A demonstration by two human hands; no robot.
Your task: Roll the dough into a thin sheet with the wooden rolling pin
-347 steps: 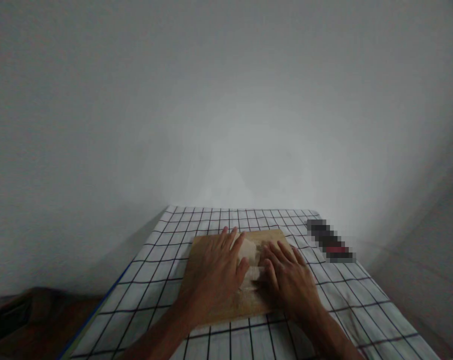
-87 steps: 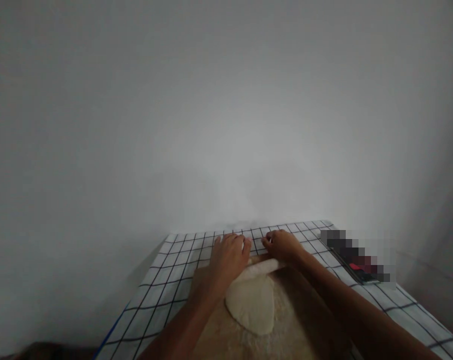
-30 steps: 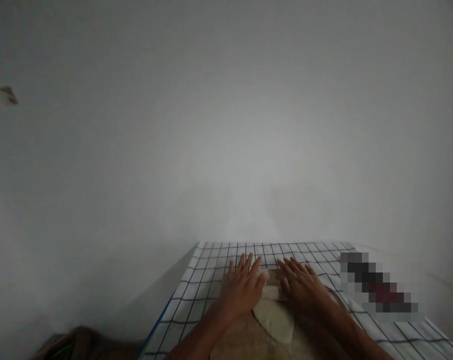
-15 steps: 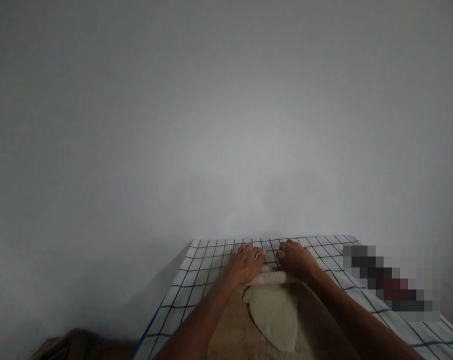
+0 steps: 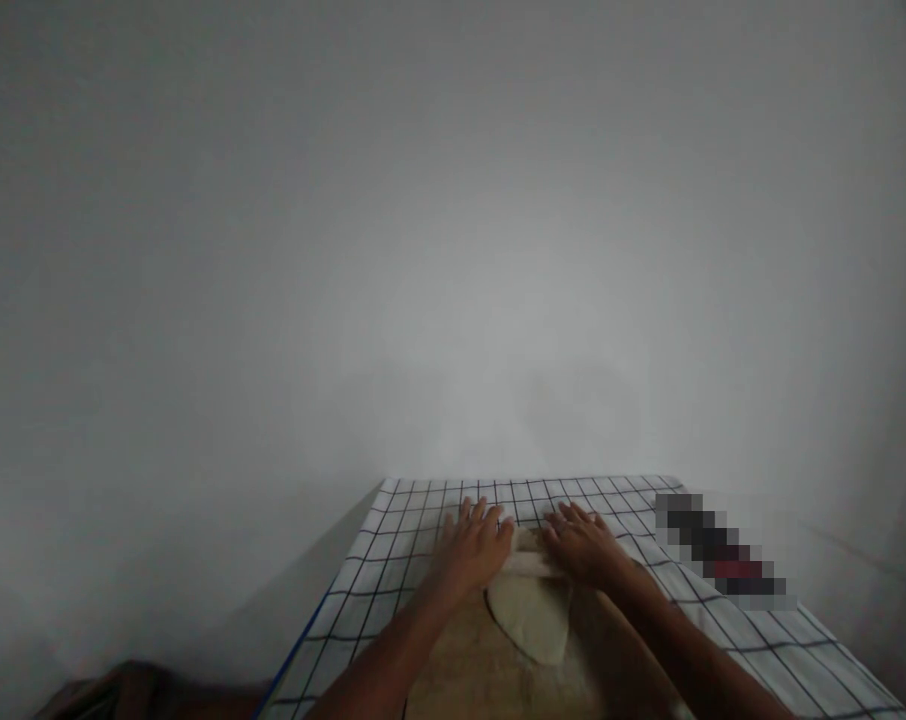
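Observation:
A pale rolling pin (image 5: 529,564) lies crosswise over the far part of a flat, floury sheet of dough (image 5: 532,622). The dough tapers towards me and rests on a wooden board (image 5: 453,665). On the left end of the pin lies my left hand (image 5: 474,542), palm down, its fingers stretched out and spread. My right hand (image 5: 582,545) covers the right end, with fingers also extended forward. Both ends of the pin are hidden beneath my hands.
Under the board, a white cloth with dark grid lines (image 5: 393,540) covers the table. A plain wall (image 5: 453,250) rises behind it. Something pixelated (image 5: 723,550) is by the table's right edge. A dark wooden piece (image 5: 127,690) stands low at the left.
The pin and both hands now appear slightly lower in view. My fingers have straightened over the pin from a more curled pose. The camera view has shifted a little.

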